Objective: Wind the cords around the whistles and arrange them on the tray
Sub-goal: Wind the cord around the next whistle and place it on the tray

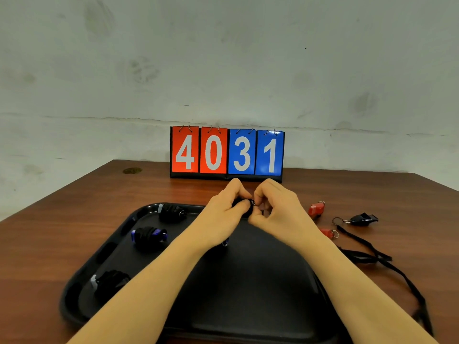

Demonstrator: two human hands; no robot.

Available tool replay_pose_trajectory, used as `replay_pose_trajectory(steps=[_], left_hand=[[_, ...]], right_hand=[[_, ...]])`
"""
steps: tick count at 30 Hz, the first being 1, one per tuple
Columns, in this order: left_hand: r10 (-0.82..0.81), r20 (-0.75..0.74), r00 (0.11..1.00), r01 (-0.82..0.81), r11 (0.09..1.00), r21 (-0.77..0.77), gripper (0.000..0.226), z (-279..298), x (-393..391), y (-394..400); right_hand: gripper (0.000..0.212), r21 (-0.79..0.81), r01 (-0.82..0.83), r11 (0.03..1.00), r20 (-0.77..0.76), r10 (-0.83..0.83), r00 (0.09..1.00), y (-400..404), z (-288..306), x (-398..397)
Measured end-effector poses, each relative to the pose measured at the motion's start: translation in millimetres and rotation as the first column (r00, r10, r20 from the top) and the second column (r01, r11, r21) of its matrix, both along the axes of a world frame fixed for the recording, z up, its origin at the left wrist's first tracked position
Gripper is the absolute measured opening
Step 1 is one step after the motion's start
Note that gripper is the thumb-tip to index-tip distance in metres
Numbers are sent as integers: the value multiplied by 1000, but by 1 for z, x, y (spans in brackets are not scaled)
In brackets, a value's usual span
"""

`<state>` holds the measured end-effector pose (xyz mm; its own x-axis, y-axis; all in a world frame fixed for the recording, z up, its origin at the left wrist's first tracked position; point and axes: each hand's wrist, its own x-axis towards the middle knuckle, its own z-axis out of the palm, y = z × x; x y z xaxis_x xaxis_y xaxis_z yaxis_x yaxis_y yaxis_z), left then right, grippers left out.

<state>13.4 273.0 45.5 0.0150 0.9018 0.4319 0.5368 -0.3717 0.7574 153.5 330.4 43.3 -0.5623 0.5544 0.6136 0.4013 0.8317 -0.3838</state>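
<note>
A: Hands?

B: Both up over the tray's (74,301) far edge, w/ a black whistle (242,203) between them. Left hand (221,217) has fingers curled round the body. Right hand (275,212) pinches at the ring end, fingertips bent in tight.

A: Cord on that one?

B: Looks wound already, dark wraps on the body, but mostly hidden by fingers. Can't tell how much.

A: What's on the tray?

B: Three wrapped ones down its left side: a black one (172,212) at the far corner, a blue one (149,235) nearer the middle, another black (109,281) at the near-left. A small ring (224,243) peeks out under the left wrist, can't say what it's on.

A: Off the tray?

B: To its right on the table (49,234): two red whistles (316,209) (327,233), a black one (363,219) beyond them, loose black cords (387,266) trailing toward the near edge. Scoreboard (227,153) behind the tray reads 4031.
</note>
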Motion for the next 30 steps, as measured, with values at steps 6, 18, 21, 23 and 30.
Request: replay_pose_trajectory(steps=[6,18,21,23,30], left_hand=[[38,90,995,-36,999,-19,6,-3,-3,3],[137,143,980,-127,989,-81,8,-7,-8,10],[134,208,969,-116,988,-98,7,-6,-8,12],[132,232,964,-107,987,-120,8,-6,-7,13],[124,242,962,-90,985,-146,10,-4,-8,10]], right_hand=[[17,7,-44,999,-51,44,998,1,-1,2],[20,-2,-112,994,-87,111,990,11,-10,-1],[21,109,-98,989,-140,113,984,11,-10,0],[18,113,-103,988,-171,122,978,10,-9,0],[12,-2,-143,990,-109,142,984,9,-4,1]])
